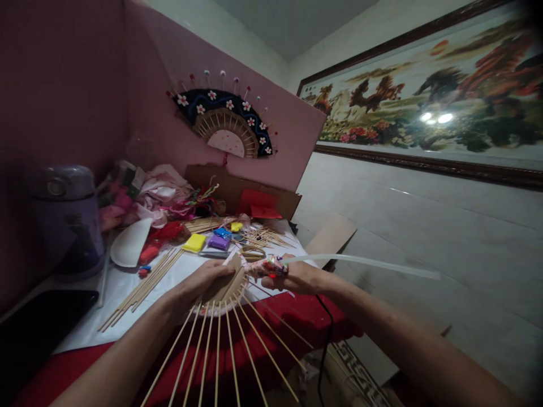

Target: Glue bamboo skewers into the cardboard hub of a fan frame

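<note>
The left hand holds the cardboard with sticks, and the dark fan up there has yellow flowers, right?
Not quite: the flowers on the dark fan are white, as the head view shows. The left hand does hold the cardboard with sticks.

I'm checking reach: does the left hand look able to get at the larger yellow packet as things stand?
Probably, once freed: the left hand holds the cardboard piece with sticks, but the larger yellow packet lies just beyond, with nothing seen covering it.
</note>
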A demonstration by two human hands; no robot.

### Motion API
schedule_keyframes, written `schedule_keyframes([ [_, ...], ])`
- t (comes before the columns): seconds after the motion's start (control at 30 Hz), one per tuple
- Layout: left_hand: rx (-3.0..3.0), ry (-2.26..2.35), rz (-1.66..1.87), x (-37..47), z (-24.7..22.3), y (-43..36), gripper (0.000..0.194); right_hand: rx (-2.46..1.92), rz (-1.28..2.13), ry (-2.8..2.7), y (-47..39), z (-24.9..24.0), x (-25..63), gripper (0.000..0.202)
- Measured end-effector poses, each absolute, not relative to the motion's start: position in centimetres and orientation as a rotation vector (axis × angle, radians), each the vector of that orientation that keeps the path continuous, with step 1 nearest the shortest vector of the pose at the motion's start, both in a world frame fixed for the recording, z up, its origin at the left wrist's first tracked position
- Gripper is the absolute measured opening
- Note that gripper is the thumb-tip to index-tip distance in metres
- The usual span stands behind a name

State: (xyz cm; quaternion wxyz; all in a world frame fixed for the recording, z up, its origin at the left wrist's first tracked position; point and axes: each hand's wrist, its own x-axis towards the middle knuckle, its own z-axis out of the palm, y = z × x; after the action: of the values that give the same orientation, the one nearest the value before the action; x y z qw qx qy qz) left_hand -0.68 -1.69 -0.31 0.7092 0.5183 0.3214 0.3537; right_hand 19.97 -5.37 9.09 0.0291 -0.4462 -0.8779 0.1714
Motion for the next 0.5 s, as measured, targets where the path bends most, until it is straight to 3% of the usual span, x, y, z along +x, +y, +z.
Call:
schedule_keyframes([
  [0.17,1.185,0.699,0.772,-0.80,-0.57,-1.59,0.039,-1.430,0.465,-2.741,-5.16,9.05,19.94,0.015],
  [0.5,1.181,0.757,0.757,-0.49,-0.25,-2.13,0.026,-1.445,0.640,-2.721,-4.79,8.90,20.41,0.023],
])
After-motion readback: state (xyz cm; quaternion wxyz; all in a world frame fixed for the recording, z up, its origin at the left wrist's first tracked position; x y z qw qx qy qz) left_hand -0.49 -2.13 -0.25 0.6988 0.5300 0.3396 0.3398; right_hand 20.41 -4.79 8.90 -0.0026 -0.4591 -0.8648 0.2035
